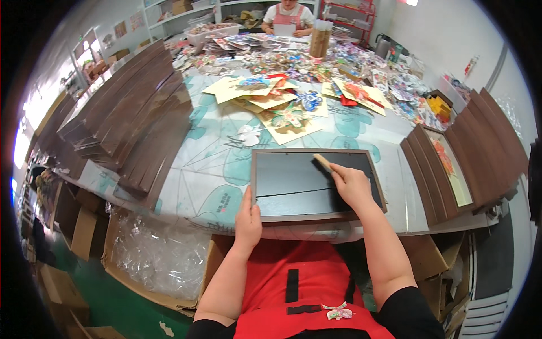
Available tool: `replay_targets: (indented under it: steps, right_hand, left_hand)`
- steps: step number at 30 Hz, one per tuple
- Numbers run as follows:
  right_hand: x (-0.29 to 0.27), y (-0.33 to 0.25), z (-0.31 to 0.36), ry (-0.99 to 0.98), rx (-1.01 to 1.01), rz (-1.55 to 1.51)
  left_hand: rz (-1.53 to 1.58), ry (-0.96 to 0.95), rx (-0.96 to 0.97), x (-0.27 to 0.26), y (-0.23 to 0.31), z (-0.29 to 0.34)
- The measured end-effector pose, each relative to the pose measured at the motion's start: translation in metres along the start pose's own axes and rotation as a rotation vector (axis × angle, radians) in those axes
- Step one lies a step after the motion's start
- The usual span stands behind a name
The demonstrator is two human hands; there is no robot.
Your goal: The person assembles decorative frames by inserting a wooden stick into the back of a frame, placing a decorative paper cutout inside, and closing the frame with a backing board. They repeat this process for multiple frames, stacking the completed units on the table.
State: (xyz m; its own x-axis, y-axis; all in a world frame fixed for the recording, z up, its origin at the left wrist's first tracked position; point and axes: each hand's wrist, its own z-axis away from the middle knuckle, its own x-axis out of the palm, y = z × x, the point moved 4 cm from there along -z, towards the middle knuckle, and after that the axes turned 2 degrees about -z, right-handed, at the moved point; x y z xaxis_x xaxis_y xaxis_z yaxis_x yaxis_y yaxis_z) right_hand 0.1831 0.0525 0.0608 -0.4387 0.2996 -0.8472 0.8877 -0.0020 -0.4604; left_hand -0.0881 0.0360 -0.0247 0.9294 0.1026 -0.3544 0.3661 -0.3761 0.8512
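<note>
A brown picture frame [253, 172] with a dark backing board [293, 175] lies flat at the near edge of the table. A seam or gap runs across the lower part of the board. My left hand [247, 221] grips the frame's left side near its lower corner. In my right hand [351, 185] is a short, flat tan tool [322, 162], perhaps wooden, closed in the fingers and held over the upper right of the board. Its far end points up and left; whether it touches the board I cannot tell.
Stacked brown frames [127, 113] rise at the left. More frames [480, 152] stand at the right, one showing an orange picture. Cream cards [285, 116] with colourful cutouts lie beyond my hands. A co-worker [288, 20] sits at the far end. Below is a box of clear plastic [161, 254].
</note>
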Motion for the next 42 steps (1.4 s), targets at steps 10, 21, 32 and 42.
replay_targets:
  steps: [10, 21, 32, 42]
  right_hand:
    - [-0.02, 0.068, 0.011, 0.148, 0.091, 0.361]
    - [-0.011, 0.09, -0.006, 0.162, 0.077, -0.016]
    - [-0.053, 0.045, 0.078, -0.104, -0.22, -0.159]
    - [-0.045, 0.049, 0.071, -0.139, -0.223, 0.197]
  left_hand:
    - [0.061, -0.02, -0.001, -0.003, 0.009, 0.001]
    - [-0.026, -0.044, 0.035, 0.0, 0.005, -0.001]
    - [-0.36, 0.017, 0.379, 0.003, 0.067, -0.005]
    - [-0.328, -0.379, 0.477, 0.11, 0.112, 0.004]
